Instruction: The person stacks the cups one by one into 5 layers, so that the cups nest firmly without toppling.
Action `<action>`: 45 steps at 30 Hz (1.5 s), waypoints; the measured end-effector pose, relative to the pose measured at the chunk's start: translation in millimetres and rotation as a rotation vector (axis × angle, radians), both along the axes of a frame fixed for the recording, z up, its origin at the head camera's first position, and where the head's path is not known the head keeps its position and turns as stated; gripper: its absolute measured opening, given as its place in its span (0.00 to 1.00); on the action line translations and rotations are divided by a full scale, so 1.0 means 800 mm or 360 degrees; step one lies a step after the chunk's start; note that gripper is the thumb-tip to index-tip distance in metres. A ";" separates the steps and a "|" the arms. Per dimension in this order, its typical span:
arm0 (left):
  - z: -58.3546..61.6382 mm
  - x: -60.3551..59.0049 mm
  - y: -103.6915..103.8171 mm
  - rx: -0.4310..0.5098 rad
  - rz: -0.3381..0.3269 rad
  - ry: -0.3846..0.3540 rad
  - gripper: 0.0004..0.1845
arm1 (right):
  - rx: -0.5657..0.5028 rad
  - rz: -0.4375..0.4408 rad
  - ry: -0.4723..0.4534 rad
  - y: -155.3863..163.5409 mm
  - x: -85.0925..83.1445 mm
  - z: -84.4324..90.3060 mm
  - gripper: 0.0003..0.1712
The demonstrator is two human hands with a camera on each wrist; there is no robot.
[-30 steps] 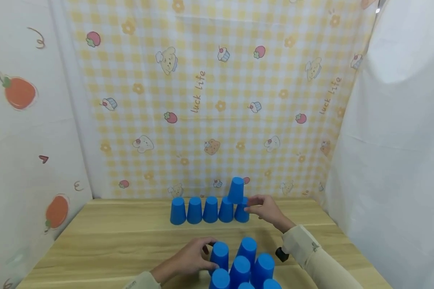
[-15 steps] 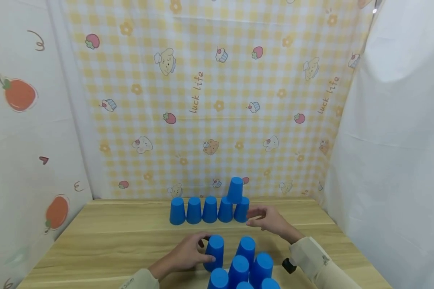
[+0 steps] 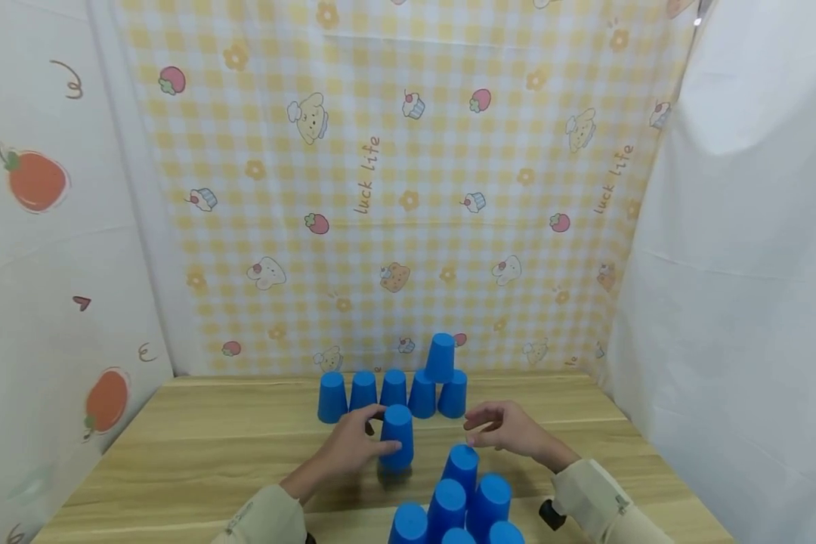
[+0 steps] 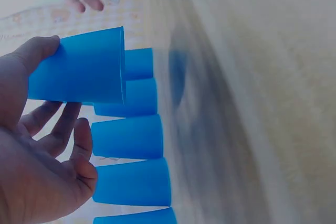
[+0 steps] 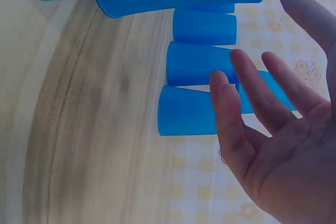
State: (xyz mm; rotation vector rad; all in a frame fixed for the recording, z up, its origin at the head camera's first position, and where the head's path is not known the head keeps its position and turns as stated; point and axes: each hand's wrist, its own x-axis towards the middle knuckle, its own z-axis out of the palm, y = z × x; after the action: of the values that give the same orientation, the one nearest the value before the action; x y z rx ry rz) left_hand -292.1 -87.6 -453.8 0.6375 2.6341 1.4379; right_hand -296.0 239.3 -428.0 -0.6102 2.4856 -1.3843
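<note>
- Adding the held cup (image 3: 397, 446) to an upper tier is judged to be the step in hand.
- The held cup is pinched by the left hand (image 3: 353, 446), with the thumb on one side and fingers on the other; it is kept mouth down and clear of the bench (image 3: 245, 446), in front of the row (image 3: 394, 387).
- The row is formed of five cups set mouth down; its two rightmost cups are bridged by the upper cup (image 3: 440, 358).
- The right hand (image 3: 513, 429) is poised beyond the near group (image 3: 446, 506), its fingers and thumb spread; nothing is gripped by it.
- For the next move, the held cup is likely to need raising above the row and centring over the third and fourth cups from the left, beside the upper cup.
- Level lowering and gentle release would be called for, so that the upper cup is not nudged.
</note>
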 end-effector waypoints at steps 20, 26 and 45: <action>0.017 -0.033 0.021 0.0045 0.0283 0.0124 0.33 | -0.0056 0.0189 -0.0093 0.007 0.007 -0.012 0.29; 0.024 -0.046 0.025 0.0039 0.0382 0.0127 0.33 | -0.0078 0.0228 -0.0126 0.006 0.007 -0.012 0.30; 0.047 -0.073 0.034 0.0079 0.0372 0.0088 0.31 | -0.0072 0.0296 -0.0155 0.005 0.014 -0.011 0.29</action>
State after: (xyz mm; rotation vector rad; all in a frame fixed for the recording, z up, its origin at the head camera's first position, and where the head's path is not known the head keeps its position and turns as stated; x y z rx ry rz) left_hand -350.7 -60.0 -416.4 0.3889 2.8024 1.5696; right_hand -284.6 243.3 -436.7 -0.7441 2.2639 -1.3688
